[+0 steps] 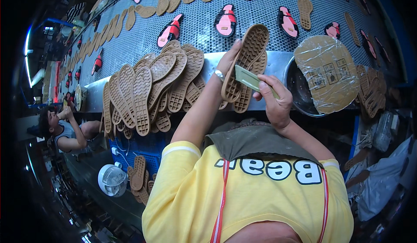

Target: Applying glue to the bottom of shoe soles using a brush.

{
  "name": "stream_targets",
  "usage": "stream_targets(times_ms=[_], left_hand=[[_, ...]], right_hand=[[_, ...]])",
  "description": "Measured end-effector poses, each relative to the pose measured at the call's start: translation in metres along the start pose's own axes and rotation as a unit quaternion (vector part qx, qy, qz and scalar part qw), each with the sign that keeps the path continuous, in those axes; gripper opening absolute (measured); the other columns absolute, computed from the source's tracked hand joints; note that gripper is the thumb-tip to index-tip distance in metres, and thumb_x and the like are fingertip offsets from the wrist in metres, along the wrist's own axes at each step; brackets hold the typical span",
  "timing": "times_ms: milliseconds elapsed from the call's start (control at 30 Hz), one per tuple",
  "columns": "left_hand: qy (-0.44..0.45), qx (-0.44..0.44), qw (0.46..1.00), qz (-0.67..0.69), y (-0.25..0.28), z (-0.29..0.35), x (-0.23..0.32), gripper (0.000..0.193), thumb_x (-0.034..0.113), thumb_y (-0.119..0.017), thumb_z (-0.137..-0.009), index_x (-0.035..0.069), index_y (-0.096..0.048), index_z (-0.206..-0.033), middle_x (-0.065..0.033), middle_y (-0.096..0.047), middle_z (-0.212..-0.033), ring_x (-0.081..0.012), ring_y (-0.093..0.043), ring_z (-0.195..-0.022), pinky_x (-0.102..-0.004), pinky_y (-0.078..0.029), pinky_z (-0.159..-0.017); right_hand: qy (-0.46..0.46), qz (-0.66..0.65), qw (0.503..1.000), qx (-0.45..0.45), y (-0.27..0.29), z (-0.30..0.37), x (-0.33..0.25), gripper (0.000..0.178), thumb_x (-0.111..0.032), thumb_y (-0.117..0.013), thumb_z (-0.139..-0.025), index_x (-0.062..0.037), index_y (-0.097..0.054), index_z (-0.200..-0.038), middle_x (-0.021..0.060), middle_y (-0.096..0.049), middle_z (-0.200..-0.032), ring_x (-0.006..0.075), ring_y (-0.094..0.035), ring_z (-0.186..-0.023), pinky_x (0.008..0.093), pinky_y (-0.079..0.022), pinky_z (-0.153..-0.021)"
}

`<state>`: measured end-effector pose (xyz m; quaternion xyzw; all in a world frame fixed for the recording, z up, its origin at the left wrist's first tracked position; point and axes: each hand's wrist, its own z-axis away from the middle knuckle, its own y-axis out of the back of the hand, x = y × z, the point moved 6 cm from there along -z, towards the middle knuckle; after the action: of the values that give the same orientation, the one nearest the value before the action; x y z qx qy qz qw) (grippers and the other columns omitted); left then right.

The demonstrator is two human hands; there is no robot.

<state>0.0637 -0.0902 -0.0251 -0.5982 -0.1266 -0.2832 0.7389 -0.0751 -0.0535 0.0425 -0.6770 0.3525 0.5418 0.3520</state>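
Brown sole (252,43) with lots of bumps is near the middle, held up by the metal edge (278,63) of the belt. Far on the left is another person (71,132). Then comes a little white fan (112,180), and a big pile of soles (141,93) leaning on each other. Next is the left hand (227,60), which grips the brown sole along its left side, with some fingers hidden behind it. Across the sole goes a flat green tool (249,79). I can't tell if it touches the bumps or is just above them. On its other end, the right hand (278,100) pinches it with thumb and fingers. To do this well, I think the left hand should keep the sole very still, and the right hand should move the tool gently and evenly, right up to the rim, with fingertips out of its way. Farther right are a dark bowl (299,93), a shiny wrapped board (328,71) partly over it, and more soles (373,91)
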Motion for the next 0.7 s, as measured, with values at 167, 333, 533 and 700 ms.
stream_targets(times_ms=[167, 333, 533, 700], left_hand=[[0.007, -0.004, 1.0, -0.013, 0.007, -0.016, 0.002, 0.048, 0.041, -0.036, -0.095, 0.006, -0.047, -0.127, -0.0155, -0.06, -0.11, -0.0259, -0.063, -0.092, -0.0399, -0.053, -0.079], [0.012, 0.007, 1.0, -0.023, 0.016, -0.024, 0.002, 0.047, 0.041, -0.036, -0.095, 0.007, -0.048, -0.125, -0.0131, -0.062, -0.108, -0.023, -0.063, -0.089, -0.0376, -0.053, -0.077], [0.031, 0.016, 0.995, -0.089, 0.018, -0.025, -0.001, 0.051, 0.045, -0.035, -0.094, 0.007, -0.049, -0.125, -0.0155, -0.061, -0.108, -0.0252, -0.063, -0.09, -0.0388, -0.054, -0.077], [0.05, 0.005, 0.995, -0.083, 0.016, -0.022, -0.006, 0.052, 0.046, -0.036, -0.094, 0.006, -0.05, -0.123, -0.017, -0.061, -0.107, -0.0259, -0.063, -0.089, -0.0389, -0.054, -0.076]], right_hand=[[0.02, 0.028, 0.999, -0.006, -0.005, 0.006, -0.009, 0.017, -0.001, -0.05, -0.09, 0.0058, -0.057, -0.104, 0.0087, -0.056, -0.086, 0.0104, -0.058, -0.065, 0.0213, -0.048, -0.058], [0.035, 0.04, 0.998, -0.036, -0.012, 0.017, -0.016, 0.017, 0.0, -0.051, -0.089, 0.0064, -0.057, -0.103, 0.0091, -0.056, -0.083, 0.0107, -0.057, -0.065, 0.022, -0.047, -0.058], [0.096, 0.082, 0.989, -0.079, -0.018, 0.022, -0.03, 0.017, 0.003, -0.051, -0.087, 0.0069, -0.056, -0.103, 0.0107, -0.056, -0.082, 0.013, -0.057, -0.064, 0.0234, -0.047, -0.057], [0.132, 0.11, 0.979, -0.106, -0.017, 0.024, -0.039, 0.019, 0.006, -0.054, -0.083, 0.0062, -0.056, -0.102, 0.0127, -0.057, -0.081, 0.0172, -0.058, -0.063, 0.0263, -0.047, -0.057]])
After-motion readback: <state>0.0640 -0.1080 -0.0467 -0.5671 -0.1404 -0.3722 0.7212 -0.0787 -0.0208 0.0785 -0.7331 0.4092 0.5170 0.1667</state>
